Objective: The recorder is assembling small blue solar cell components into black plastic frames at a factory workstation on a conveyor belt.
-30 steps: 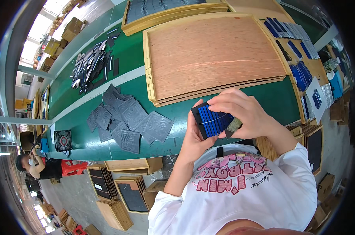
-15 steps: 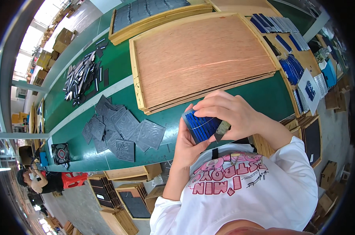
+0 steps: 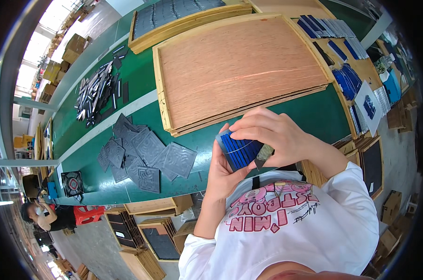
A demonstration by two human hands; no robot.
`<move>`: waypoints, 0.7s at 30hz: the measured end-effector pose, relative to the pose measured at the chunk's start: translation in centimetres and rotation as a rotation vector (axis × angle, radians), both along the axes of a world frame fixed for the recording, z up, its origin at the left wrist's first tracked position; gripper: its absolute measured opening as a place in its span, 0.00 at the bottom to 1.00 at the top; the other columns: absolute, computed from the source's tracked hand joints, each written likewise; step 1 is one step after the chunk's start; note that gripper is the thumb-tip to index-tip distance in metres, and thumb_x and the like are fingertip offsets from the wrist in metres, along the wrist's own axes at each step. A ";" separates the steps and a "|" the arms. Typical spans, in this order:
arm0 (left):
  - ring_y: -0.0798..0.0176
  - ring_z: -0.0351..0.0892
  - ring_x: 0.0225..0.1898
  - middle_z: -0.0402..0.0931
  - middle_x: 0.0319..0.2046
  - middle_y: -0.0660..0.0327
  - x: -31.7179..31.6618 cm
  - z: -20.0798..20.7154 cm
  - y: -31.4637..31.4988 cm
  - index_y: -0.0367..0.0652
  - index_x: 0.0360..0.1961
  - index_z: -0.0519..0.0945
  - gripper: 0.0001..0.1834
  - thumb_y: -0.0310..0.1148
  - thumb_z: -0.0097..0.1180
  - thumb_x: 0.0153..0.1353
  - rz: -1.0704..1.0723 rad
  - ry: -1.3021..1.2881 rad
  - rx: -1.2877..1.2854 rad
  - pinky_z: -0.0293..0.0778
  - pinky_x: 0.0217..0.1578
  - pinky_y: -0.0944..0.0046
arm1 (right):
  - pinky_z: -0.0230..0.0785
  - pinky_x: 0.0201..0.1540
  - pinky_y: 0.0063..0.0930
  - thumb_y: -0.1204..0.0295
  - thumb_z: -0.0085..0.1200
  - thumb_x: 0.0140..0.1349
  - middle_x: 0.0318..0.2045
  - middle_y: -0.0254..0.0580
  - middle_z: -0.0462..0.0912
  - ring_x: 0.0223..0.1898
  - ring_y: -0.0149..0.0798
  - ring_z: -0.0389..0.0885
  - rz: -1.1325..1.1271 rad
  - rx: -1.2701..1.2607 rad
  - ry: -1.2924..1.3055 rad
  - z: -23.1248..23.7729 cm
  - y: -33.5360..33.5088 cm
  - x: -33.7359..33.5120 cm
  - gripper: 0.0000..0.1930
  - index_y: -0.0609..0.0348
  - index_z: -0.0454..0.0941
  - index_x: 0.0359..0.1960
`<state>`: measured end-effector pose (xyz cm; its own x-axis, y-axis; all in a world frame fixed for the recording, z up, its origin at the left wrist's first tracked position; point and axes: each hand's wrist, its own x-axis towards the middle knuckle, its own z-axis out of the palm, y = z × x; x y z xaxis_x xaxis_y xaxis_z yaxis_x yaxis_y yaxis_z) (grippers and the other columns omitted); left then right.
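Holding one panel (image 3: pixel 239 154), dark-backed, with blue bars across its face, a thin pale wire crossing them: both hands in use.

Left hand (image 3: pixel 223 179): grip pinching the panel at its left side, thumb along the lower edge.

Right hand (image 3: pixel 286 140): grip bent over the panel's upper right, fingertips at the top edge; a pale greenish piece (image 3: pixel 266 151) under the palm, whether joined to the panel cannot be told.

Position: panel between the hands, in contact with both, neither nearer; to the right of the left hand, to the left of the right. Bars lean steeply, upper left to lower right; panel's own long axis unclear, right side covered.

Beyond, on the green tabletop (image 3: pixel 193 184):
– wooden tray (image 3: pixel 244 70), large, past the hands;
– grey tiles (image 3: pixel 144 154), loose overlapping pile, left of the left hand;
– dark strips (image 3: pixel 97 93), heaped, farther left;
– fan (image 3: pixel 72 183), far left.

Right of the tray: blue strips (image 3: pixel 347 79), bundled; white card (image 3: pixel 362 100) beside them.
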<state>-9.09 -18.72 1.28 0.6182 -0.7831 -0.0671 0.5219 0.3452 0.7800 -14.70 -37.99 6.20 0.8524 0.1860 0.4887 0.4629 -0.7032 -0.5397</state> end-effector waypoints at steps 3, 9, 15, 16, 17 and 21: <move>0.60 0.72 0.62 0.64 0.64 0.57 0.0 0.1 0.1 0.47 0.75 0.45 0.57 0.05 0.60 0.48 0.000 0.007 0.005 0.75 0.59 0.59 | 0.77 0.35 0.29 0.69 0.72 0.35 0.55 0.34 0.79 0.53 0.44 0.78 -0.001 -0.003 -0.001 0.1 0.0 0.0 0.37 0.49 0.76 0.55; 0.56 0.70 0.64 0.62 0.65 0.55 0.0 0.1 0.4 0.46 0.75 0.47 0.54 0.09 0.58 0.49 -0.017 0.064 -0.057 0.77 0.57 0.56 | 0.78 0.37 0.32 0.68 0.73 0.35 0.55 0.34 0.80 0.53 0.45 0.79 -0.012 -0.042 0.032 0.1 -0.2 0.0 0.37 0.50 0.76 0.55; 0.53 0.69 0.65 0.59 0.67 0.58 0.2 0.5 0.6 0.58 0.76 0.46 0.41 0.23 0.49 0.66 -0.051 0.324 -0.071 0.77 0.57 0.49 | 0.80 0.36 0.32 0.70 0.73 0.34 0.54 0.34 0.79 0.54 0.44 0.77 -0.026 -0.068 0.003 -0.3 -0.3 0.0 0.41 0.49 0.73 0.57; 0.53 0.69 0.65 0.59 0.67 0.58 0.1 0.5 0.5 0.60 0.76 0.47 0.38 0.25 0.46 0.69 -0.048 0.307 -0.048 0.77 0.57 0.48 | 0.80 0.36 0.32 0.70 0.73 0.34 0.54 0.34 0.79 0.54 0.44 0.77 -0.023 -0.068 0.002 -0.3 -0.4 0.0 0.41 0.49 0.73 0.57; 0.53 0.69 0.65 0.59 0.67 0.58 0.0 0.5 0.5 0.60 0.76 0.47 0.38 0.25 0.46 0.69 -0.043 0.306 -0.047 0.77 0.57 0.48 | 0.80 0.36 0.32 0.69 0.73 0.33 0.54 0.34 0.79 0.55 0.44 0.77 -0.019 -0.069 0.006 -0.4 -0.4 0.0 0.41 0.49 0.73 0.57; 0.49 0.69 0.65 0.60 0.67 0.54 -0.4 1.0 0.2 0.55 0.76 0.47 0.37 0.24 0.43 0.68 0.003 0.299 -0.009 0.78 0.56 0.47 | 0.80 0.37 0.32 0.69 0.73 0.33 0.55 0.35 0.79 0.55 0.45 0.77 -0.013 -0.073 0.021 -0.5 -0.5 0.0 0.41 0.48 0.73 0.57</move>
<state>-9.46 -18.52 2.32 0.5747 -0.7825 -0.2395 0.7271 0.3539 0.5883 -14.66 -38.49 5.71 0.8651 0.2092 0.4559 0.4423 -0.7471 -0.4963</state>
